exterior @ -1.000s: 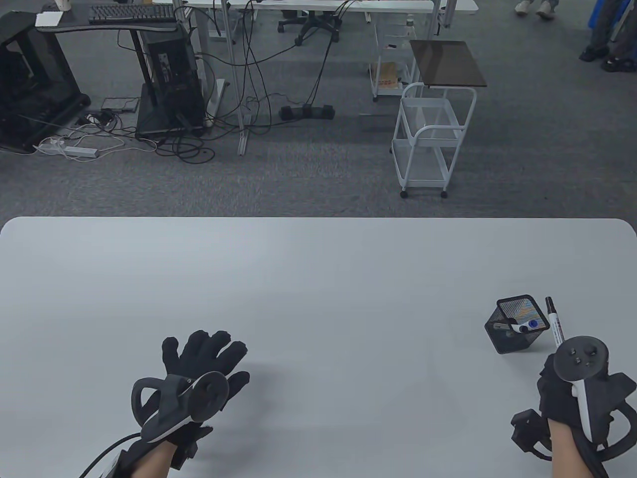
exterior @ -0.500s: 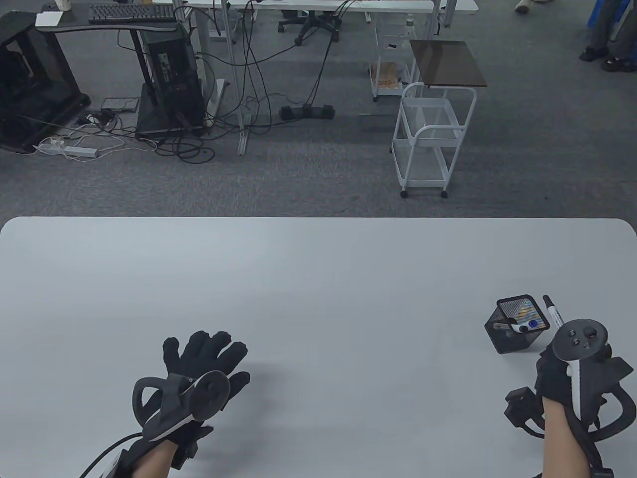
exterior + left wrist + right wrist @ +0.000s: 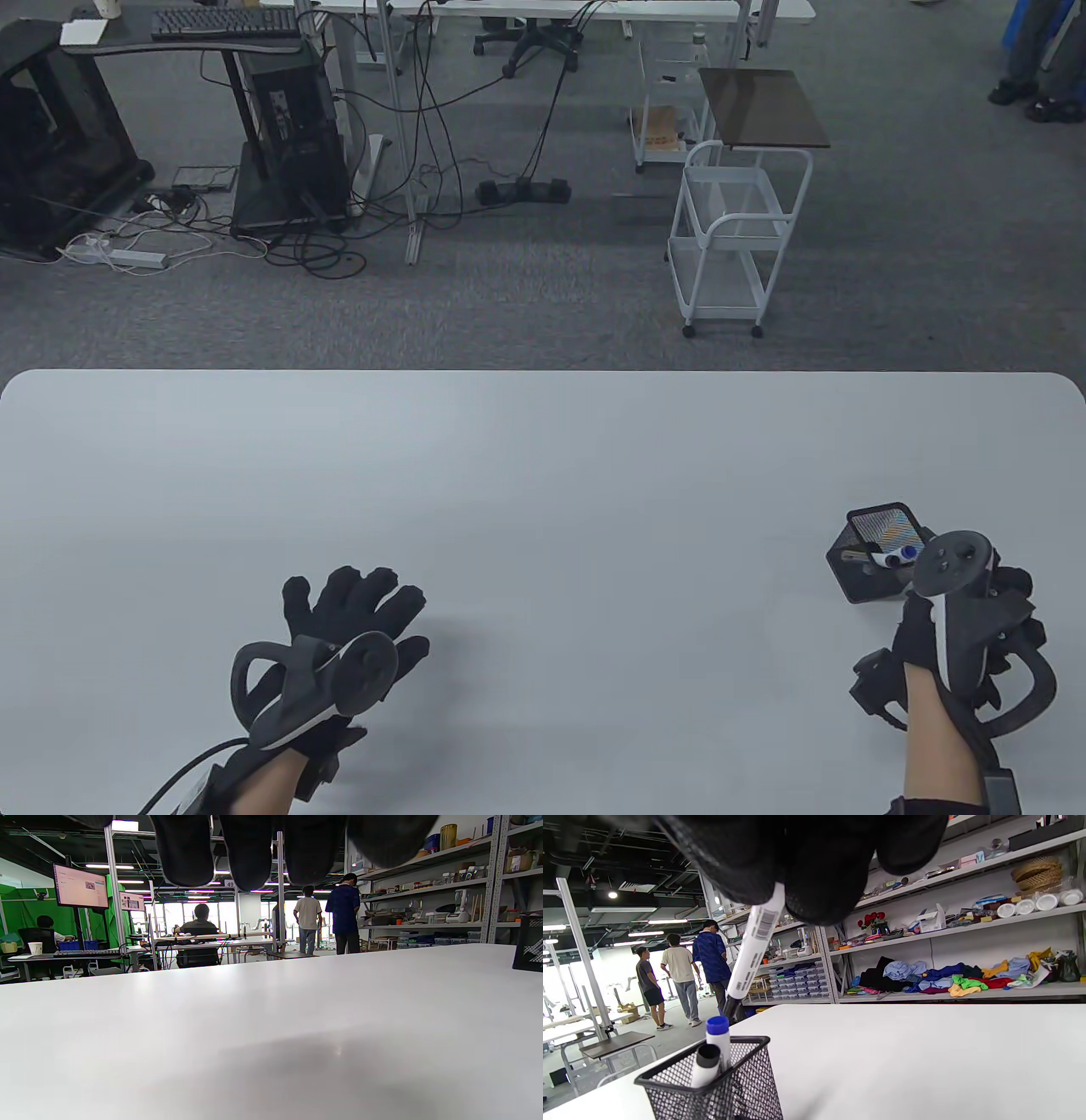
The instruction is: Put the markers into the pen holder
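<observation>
A black mesh pen holder (image 3: 876,553) stands at the table's right, with a blue-capped marker (image 3: 908,553) and a black-capped marker (image 3: 707,1065) standing in it. My right hand (image 3: 950,594) sits right beside the holder and grips a white marker (image 3: 753,950). In the right wrist view the marker slants down, its dark end just above and behind the holder (image 3: 712,1086) rim. In the table view the tracker hides this marker. My left hand (image 3: 356,607) rests flat on the table at the left, fingers spread and empty; its fingertips (image 3: 250,853) show in the left wrist view.
The white table (image 3: 543,458) stretches wide between the hands. The holder (image 3: 528,946) shows at the left wrist view's right edge. A white wire cart (image 3: 734,238) stands on the floor beyond the far edge. People stand in the background.
My right hand has moved left and forward to the holder with the marker. The marker, earlier sticking out beyond the hand, has swung down under the tracker. The left hand has barely moved.
</observation>
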Demonstrator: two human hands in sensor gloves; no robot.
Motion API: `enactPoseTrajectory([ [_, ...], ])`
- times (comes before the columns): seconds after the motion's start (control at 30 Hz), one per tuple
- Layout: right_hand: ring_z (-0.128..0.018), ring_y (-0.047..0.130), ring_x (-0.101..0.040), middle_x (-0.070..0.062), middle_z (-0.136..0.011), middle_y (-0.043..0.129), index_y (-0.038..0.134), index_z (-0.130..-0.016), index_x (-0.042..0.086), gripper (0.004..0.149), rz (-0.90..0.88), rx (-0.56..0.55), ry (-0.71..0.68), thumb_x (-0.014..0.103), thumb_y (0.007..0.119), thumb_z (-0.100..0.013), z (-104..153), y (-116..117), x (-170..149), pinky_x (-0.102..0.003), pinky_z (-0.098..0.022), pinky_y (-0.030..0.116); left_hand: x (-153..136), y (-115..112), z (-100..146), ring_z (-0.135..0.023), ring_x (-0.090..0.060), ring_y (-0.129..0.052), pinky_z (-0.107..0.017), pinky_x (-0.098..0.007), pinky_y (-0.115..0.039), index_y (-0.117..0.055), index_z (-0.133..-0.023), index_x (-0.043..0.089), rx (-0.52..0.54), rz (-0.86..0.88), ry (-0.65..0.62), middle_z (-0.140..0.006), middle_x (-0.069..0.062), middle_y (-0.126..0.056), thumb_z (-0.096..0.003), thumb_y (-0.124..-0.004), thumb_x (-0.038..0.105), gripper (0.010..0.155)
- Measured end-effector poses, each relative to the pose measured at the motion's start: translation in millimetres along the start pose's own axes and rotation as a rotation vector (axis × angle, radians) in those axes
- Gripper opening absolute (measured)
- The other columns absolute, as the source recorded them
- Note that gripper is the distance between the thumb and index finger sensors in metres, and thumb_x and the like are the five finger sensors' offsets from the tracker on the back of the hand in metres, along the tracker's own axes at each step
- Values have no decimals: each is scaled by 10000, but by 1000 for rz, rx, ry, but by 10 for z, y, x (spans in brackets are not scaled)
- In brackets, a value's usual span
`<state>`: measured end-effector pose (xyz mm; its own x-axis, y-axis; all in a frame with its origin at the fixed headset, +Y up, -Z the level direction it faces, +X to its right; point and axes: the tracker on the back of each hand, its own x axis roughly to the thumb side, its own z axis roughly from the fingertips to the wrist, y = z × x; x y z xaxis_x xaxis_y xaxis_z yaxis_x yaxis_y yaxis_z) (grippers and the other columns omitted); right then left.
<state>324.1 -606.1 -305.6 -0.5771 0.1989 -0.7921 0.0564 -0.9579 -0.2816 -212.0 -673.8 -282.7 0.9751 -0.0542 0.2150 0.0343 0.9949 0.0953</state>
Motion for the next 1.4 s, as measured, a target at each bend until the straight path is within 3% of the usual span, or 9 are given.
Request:
enactPoseTrajectory([
  [0.87, -872, 846, -201, -106, -1116, 631, 666, -1078, 248, 424, -20, 12, 9, 273, 704, -657, -37, 240, 126, -522, -791, 533, 36, -16, -17, -1217, -398, -600, -824, -761, -370, -597, -1124, 467, -31, -17, 2, -1269, 57, -591, -555, -643, 644, 598],
  [1.4, -935, 804, -199, -76, -1153, 591, 631, -1096, 275, 429, -32, 74, 10, 288, 681, -671, -89, 451, 170, -509, -813, 498, 44, -32, -35, -1217, -400, -599, -822, -763, -370, -600, -1124, 462, -49, -29, 10, -1268, 57, -590, -555, -644, 642, 598],
])
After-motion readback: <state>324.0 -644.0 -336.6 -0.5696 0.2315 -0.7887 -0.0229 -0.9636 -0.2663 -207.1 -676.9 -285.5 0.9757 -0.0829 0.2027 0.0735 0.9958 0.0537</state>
